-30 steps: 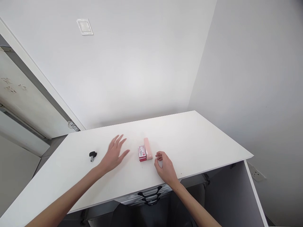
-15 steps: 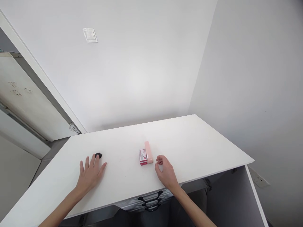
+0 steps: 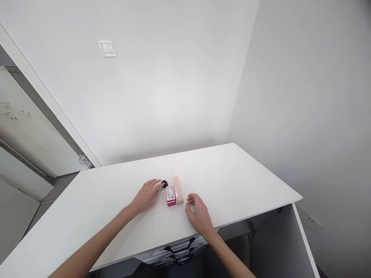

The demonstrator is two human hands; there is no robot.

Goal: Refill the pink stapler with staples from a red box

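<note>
A small black object lies on the white table, right at the fingertips of my left hand. That hand rests low on the table with fingers pinched toward the black object. Just right of it sit a small red and white box and a pink stapler-like bar, side by side. My right hand hovers right of the pink bar, fingers loosely curled, holding nothing that I can see.
White walls meet in a corner behind the table. A light switch is on the back wall. Drawers with black handles show under the table's front edge. A door frame slants at the left.
My left hand went left to the black object, then came back right with it; the object now lies beside the red box. My right hand barely moved.
</note>
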